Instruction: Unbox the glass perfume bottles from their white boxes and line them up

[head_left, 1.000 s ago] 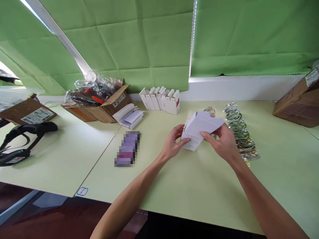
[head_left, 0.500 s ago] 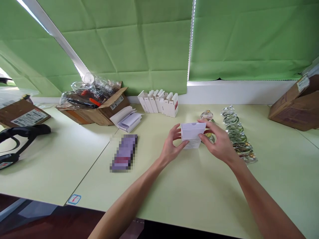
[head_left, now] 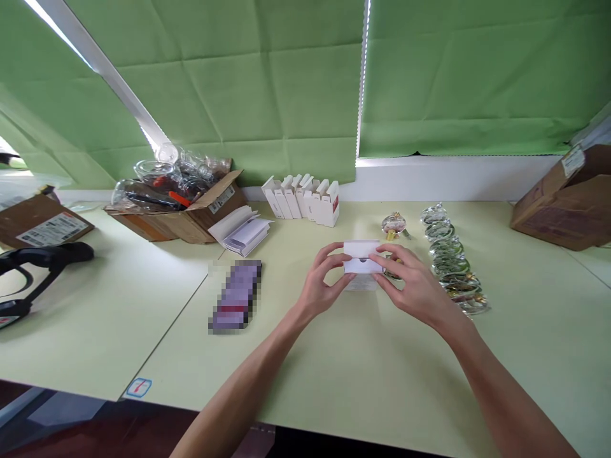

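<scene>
A small white carton (head_left: 361,265) stands on the pale green table (head_left: 363,375) in the middle of the view. My left hand (head_left: 323,282) pinches its left side with thumb and fingers. My right hand (head_left: 409,284) grips its right side, with a finger pressing on the top flap. A small clear bottle with a gold cap (head_left: 394,224) lies just behind the carton. Beside my right hand runs a row of plastic-wrapped bottles (head_left: 453,261).
A row of upright white cartons (head_left: 303,198) stands at the back by the green blind. To the left lie folded leaflets (head_left: 242,230), a blurred purple object (head_left: 235,296), an open cardboard box of plastic bags (head_left: 179,197) and a black scanner (head_left: 33,270). Another cardboard box (head_left: 566,200) sits far right.
The carton, held tilted and open a second ago, has been turned upright and lowered to the table, and its top flap is now folded down under my fingers.
</scene>
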`<action>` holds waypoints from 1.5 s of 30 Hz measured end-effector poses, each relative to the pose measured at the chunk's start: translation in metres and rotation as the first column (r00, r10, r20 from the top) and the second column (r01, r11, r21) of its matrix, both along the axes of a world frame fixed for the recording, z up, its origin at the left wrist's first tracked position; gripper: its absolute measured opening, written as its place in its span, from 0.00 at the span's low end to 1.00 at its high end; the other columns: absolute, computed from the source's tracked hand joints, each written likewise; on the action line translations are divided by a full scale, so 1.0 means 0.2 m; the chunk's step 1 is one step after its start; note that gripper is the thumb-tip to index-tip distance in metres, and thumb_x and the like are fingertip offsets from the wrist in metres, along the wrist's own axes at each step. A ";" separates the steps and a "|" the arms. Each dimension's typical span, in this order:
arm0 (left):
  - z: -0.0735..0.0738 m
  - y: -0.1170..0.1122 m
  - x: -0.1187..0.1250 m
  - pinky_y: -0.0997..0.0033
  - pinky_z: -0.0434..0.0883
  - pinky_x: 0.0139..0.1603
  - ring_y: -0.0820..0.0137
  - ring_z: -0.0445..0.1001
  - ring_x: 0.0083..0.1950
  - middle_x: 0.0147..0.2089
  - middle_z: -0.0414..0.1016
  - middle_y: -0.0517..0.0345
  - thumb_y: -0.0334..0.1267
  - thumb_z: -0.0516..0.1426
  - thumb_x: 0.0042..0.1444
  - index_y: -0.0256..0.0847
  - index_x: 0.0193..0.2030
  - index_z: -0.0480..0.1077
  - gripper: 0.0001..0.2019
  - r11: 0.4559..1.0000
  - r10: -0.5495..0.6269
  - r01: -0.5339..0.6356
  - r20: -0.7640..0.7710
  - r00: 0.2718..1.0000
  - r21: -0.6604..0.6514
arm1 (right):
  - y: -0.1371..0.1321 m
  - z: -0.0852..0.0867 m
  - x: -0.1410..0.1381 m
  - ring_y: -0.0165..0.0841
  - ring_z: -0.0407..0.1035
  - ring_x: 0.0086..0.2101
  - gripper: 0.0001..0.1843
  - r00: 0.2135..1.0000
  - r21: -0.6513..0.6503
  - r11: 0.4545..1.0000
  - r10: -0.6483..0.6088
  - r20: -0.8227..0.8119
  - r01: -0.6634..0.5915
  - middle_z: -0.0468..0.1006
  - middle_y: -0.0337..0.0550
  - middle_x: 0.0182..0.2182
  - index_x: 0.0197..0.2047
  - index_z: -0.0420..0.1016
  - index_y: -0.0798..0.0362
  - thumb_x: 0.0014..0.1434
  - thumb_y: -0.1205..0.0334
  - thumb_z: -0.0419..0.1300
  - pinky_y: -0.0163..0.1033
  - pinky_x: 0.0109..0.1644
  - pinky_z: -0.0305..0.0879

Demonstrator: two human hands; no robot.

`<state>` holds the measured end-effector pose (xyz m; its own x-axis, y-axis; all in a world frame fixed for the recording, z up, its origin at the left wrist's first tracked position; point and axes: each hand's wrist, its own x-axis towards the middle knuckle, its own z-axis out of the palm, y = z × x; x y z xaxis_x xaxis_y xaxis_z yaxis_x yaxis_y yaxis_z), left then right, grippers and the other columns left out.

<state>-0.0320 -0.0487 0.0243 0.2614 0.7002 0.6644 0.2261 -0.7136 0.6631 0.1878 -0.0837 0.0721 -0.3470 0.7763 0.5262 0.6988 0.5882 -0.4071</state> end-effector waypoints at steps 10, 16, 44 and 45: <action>0.02 -0.01 -0.01 0.64 0.82 0.49 0.66 0.76 0.53 0.54 0.72 0.50 0.38 0.60 0.63 0.45 0.54 0.71 0.13 0.997 0.037 -0.039 -0.035 0.999 -0.065 | -0.01 0.07 0.16 0.39 0.75 0.35 0.22 0.892 -0.247 0.900 -0.409 -0.195 0.359 0.81 0.50 0.47 0.55 0.76 0.50 0.61 0.49 0.59 0.46 0.35 0.75; 0.02 -0.01 -0.01 0.66 0.82 0.47 0.66 0.76 0.53 0.53 0.73 0.52 0.38 0.59 0.64 0.45 0.50 0.72 0.09 0.997 0.078 -0.079 -0.060 0.995 -0.008 | 0.07 -0.10 0.16 0.44 0.75 0.39 0.28 0.896 -0.320 0.839 -0.431 0.104 0.441 0.77 0.55 0.54 0.60 0.71 0.53 0.59 0.49 0.61 0.46 0.39 0.69; -0.05 0.05 -0.07 0.82 0.63 0.20 0.67 0.83 0.44 0.67 0.69 0.45 0.34 0.51 0.68 0.45 0.45 0.74 0.10 0.907 0.295 -0.140 -0.363 0.884 0.396 | -0.01 0.30 0.04 0.36 0.68 0.27 0.18 0.923 -0.264 0.961 -0.171 -0.345 0.080 0.75 0.41 0.26 0.36 0.77 0.48 0.56 0.42 0.65 0.42 0.29 0.64; -0.05 0.05 -0.07 0.82 0.64 0.21 0.67 0.83 0.45 0.68 0.68 0.45 0.34 0.52 0.68 0.45 0.45 0.74 0.09 0.911 0.289 -0.138 -0.361 0.887 0.389 | 0.01 0.30 0.01 0.36 0.68 0.28 0.17 0.939 -0.270 0.962 -0.121 -0.321 0.032 0.75 0.40 0.27 0.38 0.78 0.49 0.57 0.43 0.65 0.42 0.30 0.65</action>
<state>-0.0460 -0.0393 0.0135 0.4279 0.5168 0.7415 0.5915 -0.7805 0.2026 0.1888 -0.0809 0.1330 -0.1211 0.9173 0.3792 0.5358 0.3820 -0.7530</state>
